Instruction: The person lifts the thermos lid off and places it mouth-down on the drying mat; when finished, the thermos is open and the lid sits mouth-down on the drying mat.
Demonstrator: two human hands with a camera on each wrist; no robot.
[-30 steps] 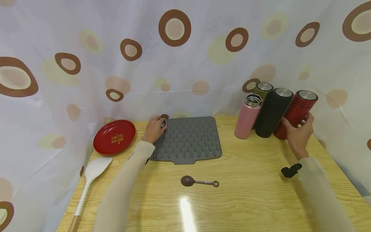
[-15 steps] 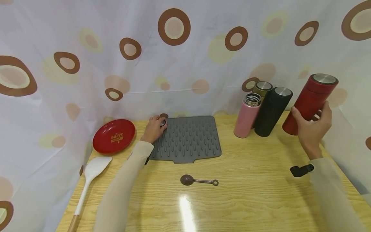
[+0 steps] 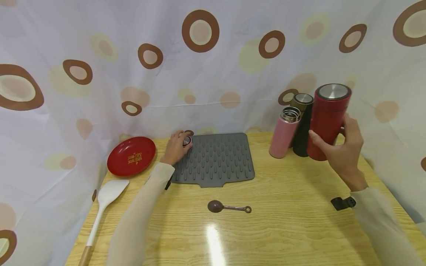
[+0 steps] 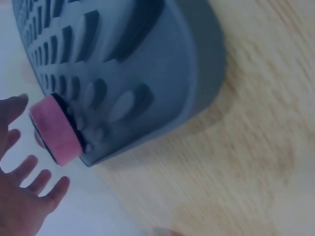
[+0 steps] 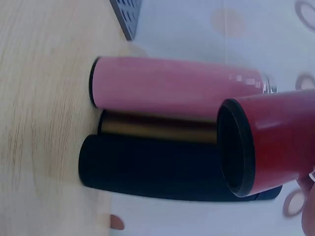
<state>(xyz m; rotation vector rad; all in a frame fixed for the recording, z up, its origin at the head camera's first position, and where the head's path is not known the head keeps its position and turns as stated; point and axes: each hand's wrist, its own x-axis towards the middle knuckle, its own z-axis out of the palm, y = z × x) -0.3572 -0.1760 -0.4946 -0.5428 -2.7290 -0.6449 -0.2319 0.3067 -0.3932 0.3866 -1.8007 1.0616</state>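
Hanging above the table (image 3: 276,221), the red bottle (image 3: 327,122), lifted but unplaced, is filling the curled right hand (image 3: 347,151), while the pink bottle (image 3: 283,138) is standing uncapped, a pink lid (image 4: 55,129) ungripped amid the spread fingers of the left hand (image 3: 174,149).

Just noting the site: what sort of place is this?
Likely a staged tabletop, not a working kitchen: a patterned cloth backdrop hangs behind a wood-grain table bearing a red plate and white spatula.
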